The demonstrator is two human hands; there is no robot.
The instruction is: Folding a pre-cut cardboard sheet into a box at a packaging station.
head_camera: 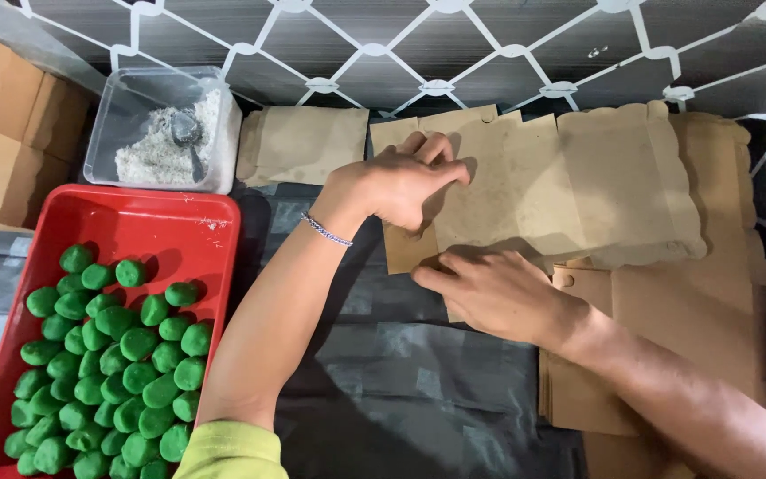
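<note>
My left hand [401,182] reaches across from the left and pinches the upper left corner of a flat brown paper bag [525,191], fingers curled on its edge. My right hand [489,293] presses flat on the bag's lower left part, fingers pointing left. The bag lies on a stack of similar brown paper sheets [667,293] at the right. A beaded bracelet [325,231] is on my left wrist.
A red tray [170,231] at the left holds many green balls [113,364]. Behind it stands a clear tub [121,98] with white powder and a scoop. Another brown paper piece [303,142] lies behind. Cardboard boxes [2,124] sit far left. Black plastic sheet [401,372] covers the floor.
</note>
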